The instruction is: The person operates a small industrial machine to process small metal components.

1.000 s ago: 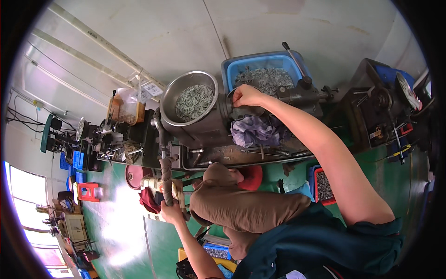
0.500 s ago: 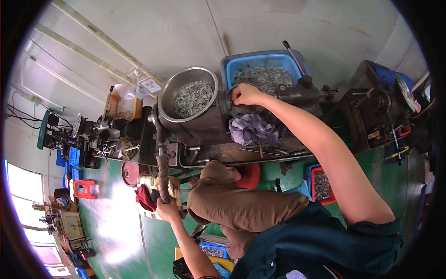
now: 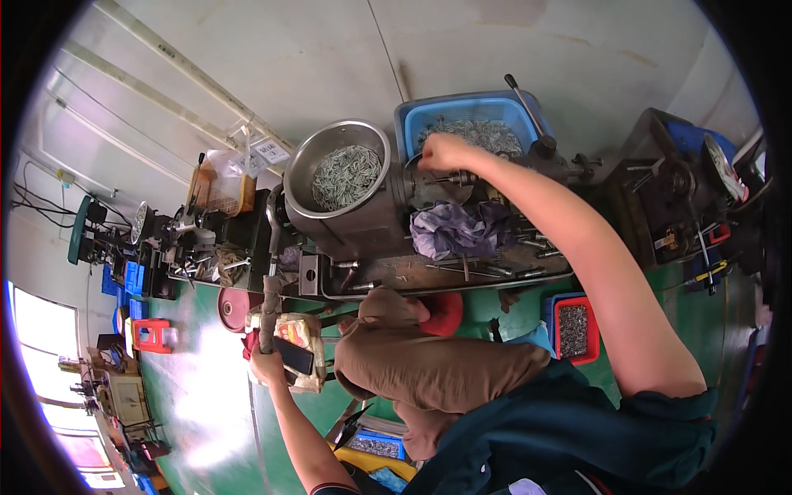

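My left hand (image 3: 266, 365) is wrapped around the lower end of a long cloth-wrapped lever (image 3: 270, 309) on the left side of the machine (image 3: 355, 235). My right hand (image 3: 445, 153) is closed in a pinch beside the machine's round head. A thin, dark metal piece (image 3: 413, 160) shows at its fingertips; its exact kind is too small to tell. On top of the machine, left of that hand, a steel bowl (image 3: 290, 177) holds many small metal pins (image 3: 346, 176). Behind the hand stands a blue basket (image 3: 402, 124) with more metal parts. A crumpled purple rag (image 3: 450, 229) lies below the hand.
A black-knobbed lever (image 3: 525, 103) rises at the right of the machine. Loose tools lie in the metal tray (image 3: 388, 289). A dark phone (image 3: 294, 356) rests on a padded stool (image 3: 312, 334) near my left hand. A red bin of parts (image 3: 586, 356) stands on the floor at right.
My left hand and the wrapped lever have swung to the left, uncovering the phone on the stool. My right hand has lifted slightly up and right from the machine's head.
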`<state>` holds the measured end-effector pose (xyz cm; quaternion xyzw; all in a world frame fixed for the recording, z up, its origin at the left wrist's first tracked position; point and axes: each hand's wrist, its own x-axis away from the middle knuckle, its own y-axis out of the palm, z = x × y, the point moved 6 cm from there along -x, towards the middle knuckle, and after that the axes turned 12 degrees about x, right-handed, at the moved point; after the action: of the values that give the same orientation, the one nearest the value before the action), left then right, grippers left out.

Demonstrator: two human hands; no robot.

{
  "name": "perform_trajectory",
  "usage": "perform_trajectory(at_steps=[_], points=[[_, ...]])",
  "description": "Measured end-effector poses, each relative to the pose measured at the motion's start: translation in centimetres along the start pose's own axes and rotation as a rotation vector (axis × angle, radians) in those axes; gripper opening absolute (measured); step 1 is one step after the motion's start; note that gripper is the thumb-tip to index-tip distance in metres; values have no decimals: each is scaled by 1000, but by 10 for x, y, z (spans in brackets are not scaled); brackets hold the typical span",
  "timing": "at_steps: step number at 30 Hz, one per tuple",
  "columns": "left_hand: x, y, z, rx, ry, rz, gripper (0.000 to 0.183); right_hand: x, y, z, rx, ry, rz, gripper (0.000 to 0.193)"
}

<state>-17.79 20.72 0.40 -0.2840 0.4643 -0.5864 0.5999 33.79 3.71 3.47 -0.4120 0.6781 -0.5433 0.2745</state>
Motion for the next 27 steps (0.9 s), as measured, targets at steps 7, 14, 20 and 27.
perform_trajectory(at_steps=[7, 14, 20, 27], points=[[1, -4, 1, 21, 32, 17, 18, 14, -68, 101, 577, 244, 121, 35], [2, -2, 5, 28, 12, -34, 21, 128, -80, 239, 490, 590, 459, 44], [3, -4, -1, 18, 32, -3, 30, 224, -83, 220, 534, 529, 521, 41], [6, -4, 11, 37, -58, -40, 34, 251, -80, 190, 522, 512, 546, 50]])
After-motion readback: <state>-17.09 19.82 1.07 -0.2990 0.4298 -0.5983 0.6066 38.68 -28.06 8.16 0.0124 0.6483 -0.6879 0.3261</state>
